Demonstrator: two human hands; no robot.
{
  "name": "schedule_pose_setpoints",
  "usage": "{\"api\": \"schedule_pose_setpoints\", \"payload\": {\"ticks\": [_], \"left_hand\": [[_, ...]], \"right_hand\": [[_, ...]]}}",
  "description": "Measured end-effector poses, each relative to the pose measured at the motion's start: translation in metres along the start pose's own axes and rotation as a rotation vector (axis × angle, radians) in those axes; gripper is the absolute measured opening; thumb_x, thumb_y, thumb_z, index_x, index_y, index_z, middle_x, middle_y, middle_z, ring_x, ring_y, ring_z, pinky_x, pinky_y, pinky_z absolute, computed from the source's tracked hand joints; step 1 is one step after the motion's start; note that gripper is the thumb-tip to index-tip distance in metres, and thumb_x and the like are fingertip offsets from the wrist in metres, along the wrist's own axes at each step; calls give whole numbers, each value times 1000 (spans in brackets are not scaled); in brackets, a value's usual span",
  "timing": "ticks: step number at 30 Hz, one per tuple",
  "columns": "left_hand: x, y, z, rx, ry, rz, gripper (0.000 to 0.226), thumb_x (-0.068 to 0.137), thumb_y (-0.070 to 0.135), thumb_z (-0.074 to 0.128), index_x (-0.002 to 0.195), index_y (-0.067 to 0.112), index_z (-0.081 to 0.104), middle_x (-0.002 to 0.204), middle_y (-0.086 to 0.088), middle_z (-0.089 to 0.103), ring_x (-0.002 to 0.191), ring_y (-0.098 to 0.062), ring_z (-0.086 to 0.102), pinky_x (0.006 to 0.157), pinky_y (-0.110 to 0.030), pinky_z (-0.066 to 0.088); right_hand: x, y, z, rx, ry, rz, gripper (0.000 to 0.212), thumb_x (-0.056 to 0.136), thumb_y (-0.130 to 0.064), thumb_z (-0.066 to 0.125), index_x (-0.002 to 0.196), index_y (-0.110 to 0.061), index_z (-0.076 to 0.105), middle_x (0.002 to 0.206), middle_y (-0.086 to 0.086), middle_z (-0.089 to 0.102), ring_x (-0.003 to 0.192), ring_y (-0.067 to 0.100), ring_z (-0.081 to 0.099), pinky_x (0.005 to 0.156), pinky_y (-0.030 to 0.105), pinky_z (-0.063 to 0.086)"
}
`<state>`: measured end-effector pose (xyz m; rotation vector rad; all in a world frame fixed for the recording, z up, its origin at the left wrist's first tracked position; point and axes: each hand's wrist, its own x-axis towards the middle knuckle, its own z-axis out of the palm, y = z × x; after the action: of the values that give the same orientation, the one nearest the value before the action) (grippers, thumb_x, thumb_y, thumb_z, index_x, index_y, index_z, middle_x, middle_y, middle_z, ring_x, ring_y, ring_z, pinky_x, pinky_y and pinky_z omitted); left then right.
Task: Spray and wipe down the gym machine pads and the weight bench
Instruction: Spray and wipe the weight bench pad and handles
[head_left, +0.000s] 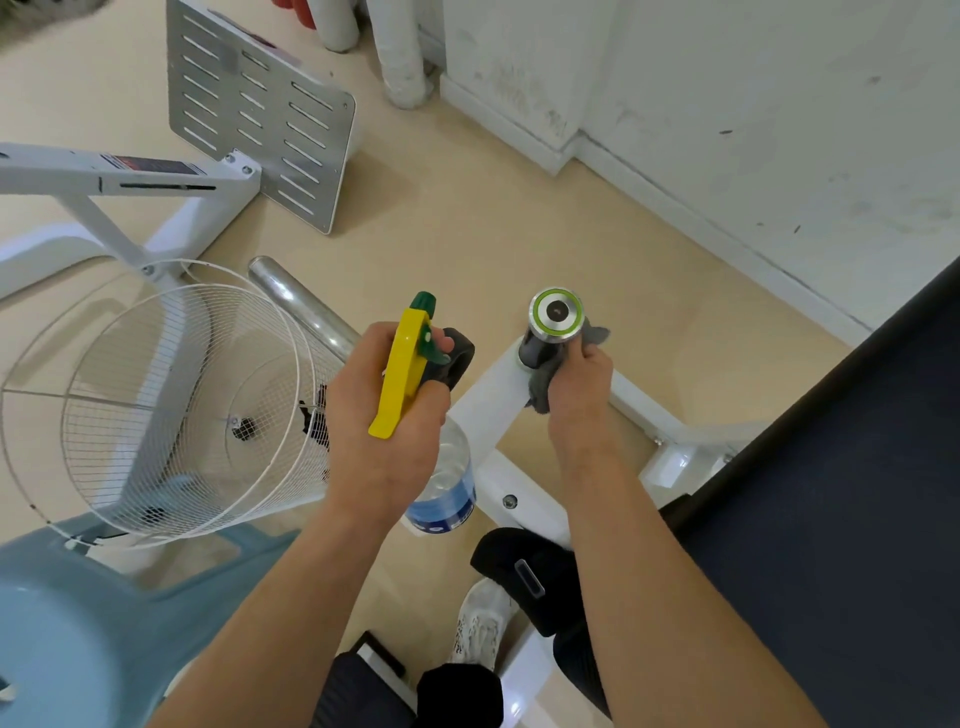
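My left hand (387, 410) grips a spray bottle (444, 483) by its neck; the yellow trigger head (402, 371) with a green nozzle points away from me. My right hand (579, 384) holds a grey cloth (543, 387) wrapped round a black handle grip (540, 351) on the white machine frame (493, 395). The grip ends in a silver cap with a green ring (556, 312). A dark padded bench surface (852, 519) fills the lower right.
A white wire fan guard (156, 410) stands at the left, beside a chrome bar (301, 306). A pale blue plastic stool (78, 634) is at the lower left. A slotted grey metal plate (260, 114) stands on the beige floor, with a white wall (727, 104) behind.
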<state>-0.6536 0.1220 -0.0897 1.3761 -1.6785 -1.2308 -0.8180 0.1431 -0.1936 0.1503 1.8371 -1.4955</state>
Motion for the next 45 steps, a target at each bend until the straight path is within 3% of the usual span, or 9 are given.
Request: {"api": "schedule_pose_setpoints", "payload": {"ticks": [5,14,17,20,25,30,33,35,45], "left_hand": [[-3,12,6,16,-26,1,34,72,7,55,101,18,67,95,14,72,70,-23,66,68,-52,58],[-3,25,13,-16,-32,-17,36,70,6,54,100,18,68,94,17,71,70,-17,64,69,-52,58],[1,23,15,-19,-27,-10,35,70,6,55,100,20,68,93,14,71,70,-18,64,68,-52,58],[5,20,13,-16,-21,14,36,71,6,55,99,24,67,82,8,70,67,-27,62,63,-53,56],[9,16,5,-15,-28,16,34,72,3,54,99,19,68,87,3,71,65,-30,61,62,-50,54],[13,12,0,1,-25,10,35,71,5,55,100,19,68,87,3,71,68,-24,62,64,-45,56],[14,12,-3,-4,-27,19,34,72,5,56,100,20,68,86,0,70,65,-29,61,63,-48,54],[14,14,-4,-22,-25,12,33,72,5,55,99,22,67,85,-3,70,63,-34,60,62,-50,53],[3,37,-14,-19,-50,10,29,73,10,55,99,19,66,73,-1,66,60,-24,58,58,-43,51]], "right_hand": [[13,-3,-8,-153,6,-35,36,95,-22,60,61,-20,48,63,-4,48,59,19,40,63,31,35],[-8,-90,-35,97,-487,-273,12,93,-14,63,100,-12,73,107,16,74,101,35,70,87,48,58],[0,-91,-29,-19,-602,-164,26,96,-32,61,107,-10,68,101,13,72,87,33,69,63,35,56],[7,-83,-16,-187,-729,91,43,91,-48,57,87,-9,74,84,18,66,75,34,56,64,35,46],[26,-90,-3,-674,-904,-25,34,88,-39,64,68,-15,76,64,6,66,55,23,55,49,27,46],[61,-66,-4,-886,-810,-70,28,84,-30,67,92,-4,75,102,17,74,88,21,64,91,52,55],[55,-74,-5,-893,-832,-113,34,97,-25,63,65,-22,74,70,-8,70,68,8,61,69,28,51],[39,-89,-1,-814,-892,-101,38,100,-35,57,77,-11,75,69,-1,69,60,11,59,56,21,46],[-15,-167,7,-638,-815,-32,39,99,-37,56,85,-4,71,74,10,72,65,20,67,66,30,56]]}}
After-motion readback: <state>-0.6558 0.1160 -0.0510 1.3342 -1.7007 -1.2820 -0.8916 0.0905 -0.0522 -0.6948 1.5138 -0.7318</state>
